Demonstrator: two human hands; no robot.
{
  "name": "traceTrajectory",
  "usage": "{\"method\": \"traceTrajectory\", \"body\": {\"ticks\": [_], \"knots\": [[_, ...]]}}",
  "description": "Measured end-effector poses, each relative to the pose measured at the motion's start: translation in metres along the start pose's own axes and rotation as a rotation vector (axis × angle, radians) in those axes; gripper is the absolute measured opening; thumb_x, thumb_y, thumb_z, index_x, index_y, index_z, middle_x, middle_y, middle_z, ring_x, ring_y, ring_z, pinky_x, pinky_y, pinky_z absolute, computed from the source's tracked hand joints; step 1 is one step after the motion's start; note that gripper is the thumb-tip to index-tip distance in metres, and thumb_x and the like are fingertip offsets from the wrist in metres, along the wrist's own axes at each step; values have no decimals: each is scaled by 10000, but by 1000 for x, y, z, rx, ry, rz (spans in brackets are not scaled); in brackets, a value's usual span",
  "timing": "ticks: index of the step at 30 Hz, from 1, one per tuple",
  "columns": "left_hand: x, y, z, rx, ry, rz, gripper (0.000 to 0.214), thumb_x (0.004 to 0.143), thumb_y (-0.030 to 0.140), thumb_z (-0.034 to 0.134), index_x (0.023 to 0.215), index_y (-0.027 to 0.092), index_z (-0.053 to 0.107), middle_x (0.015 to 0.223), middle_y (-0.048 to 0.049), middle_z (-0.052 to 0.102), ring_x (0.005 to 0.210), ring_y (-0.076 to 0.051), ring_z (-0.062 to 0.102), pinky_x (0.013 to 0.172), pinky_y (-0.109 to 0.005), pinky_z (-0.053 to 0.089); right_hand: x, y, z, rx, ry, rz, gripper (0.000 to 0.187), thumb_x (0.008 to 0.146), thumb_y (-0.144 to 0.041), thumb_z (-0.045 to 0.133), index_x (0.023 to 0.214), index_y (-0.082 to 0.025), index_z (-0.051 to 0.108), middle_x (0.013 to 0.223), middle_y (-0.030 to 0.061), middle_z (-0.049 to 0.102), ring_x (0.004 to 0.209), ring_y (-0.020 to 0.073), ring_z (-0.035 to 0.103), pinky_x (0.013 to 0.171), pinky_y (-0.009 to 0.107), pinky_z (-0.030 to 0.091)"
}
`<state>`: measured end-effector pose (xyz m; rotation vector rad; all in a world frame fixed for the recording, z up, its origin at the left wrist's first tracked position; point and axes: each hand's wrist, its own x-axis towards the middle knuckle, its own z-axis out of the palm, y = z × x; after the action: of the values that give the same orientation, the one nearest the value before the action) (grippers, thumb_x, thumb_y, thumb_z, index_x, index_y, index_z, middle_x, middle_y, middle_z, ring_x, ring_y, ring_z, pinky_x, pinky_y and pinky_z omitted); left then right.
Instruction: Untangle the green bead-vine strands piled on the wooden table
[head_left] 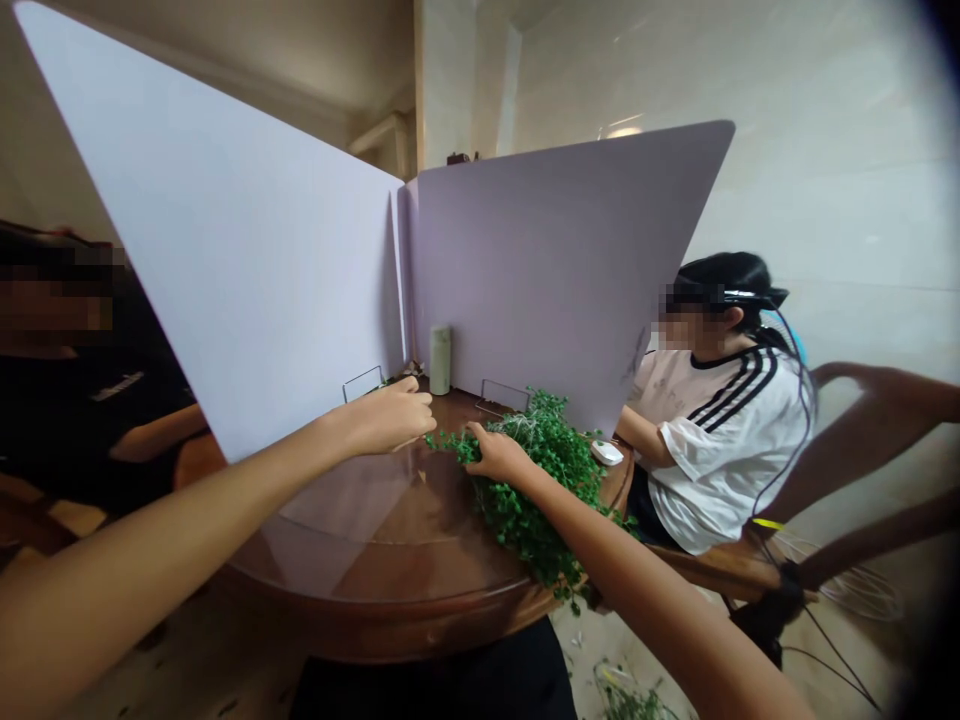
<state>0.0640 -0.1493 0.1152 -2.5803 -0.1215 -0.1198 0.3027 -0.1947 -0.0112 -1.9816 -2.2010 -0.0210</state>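
Left forearm (187,535) nearest; my left hand (397,414) curls closed, right hand (501,454) touches leafy greens (551,445), grip I can't tell; likely picking through, next pinch wants care

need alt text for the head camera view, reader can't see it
A person's right hand touches a heap of leafy green sprigs on a brown table, the left hand curled nearby. Pale divider panels and a light green bottle stand behind; one person sits at the right, another at the left.
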Motion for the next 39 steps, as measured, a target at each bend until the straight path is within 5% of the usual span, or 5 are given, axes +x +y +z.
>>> {"method": "traceTrajectory", "body": {"ticks": [9, 25, 31, 35, 39], "knots": [[-10, 38, 0, -34, -28, 85, 234, 756, 13, 655, 705, 215, 549, 706, -2, 631, 744, -205, 551, 752, -368, 255, 14, 5, 14, -9, -73, 13, 404, 982, -379, 641, 1324, -173, 579, 1269, 100, 634, 1071, 235, 662, 910, 448, 575], [-21, 40, 11, -51, -149, 0, 144, 767, 112, 735, 735, 195, 623, 714, -35, 666, 740, -226, 569, 755, -388, 268, 15, 3, 16, 12, -45, -44, 384, 982, -367, 642, 1309, -173, 589, 1278, 101, 630, 1082, 236, 659, 913, 446, 575], [-37, 14, 19, -37, -99, -98, 120, 863, 217, 734, 789, 196, 642, 754, -25, 693, 788, -215, 582, 749, -359, 247, 5, 7, 0, 90, 48, -136, 461, 967, -411, 656, 1353, -174, 568, 1298, 113, 634, 1122, 256, 654, 964, 482, 547], [-44, 8, 24, -11, -62, -106, 142, 871, 207, 717, 763, 196, 626, 729, -13, 682, 768, -208, 565, 732, -355, 233, -1, 9, -23, 180, 108, -282, 651, 822, -506, 799, 1372, -222, 596, 1478, 142, 551, 1347, 316, 540, 1111, 476, 431], [-42, 8, 22, 19, -28, -93, 152, 884, 181, 681, 749, 194, 612, 714, -10, 665, 776, -212, 556, 749, -357, 240, -3, 3, -46, 274, 112, -400, 308, 966, -437, 641, 1205, -261, 721, 1416, 87, 628, 1313, 264, 582, 1092, 403, 431]]}}
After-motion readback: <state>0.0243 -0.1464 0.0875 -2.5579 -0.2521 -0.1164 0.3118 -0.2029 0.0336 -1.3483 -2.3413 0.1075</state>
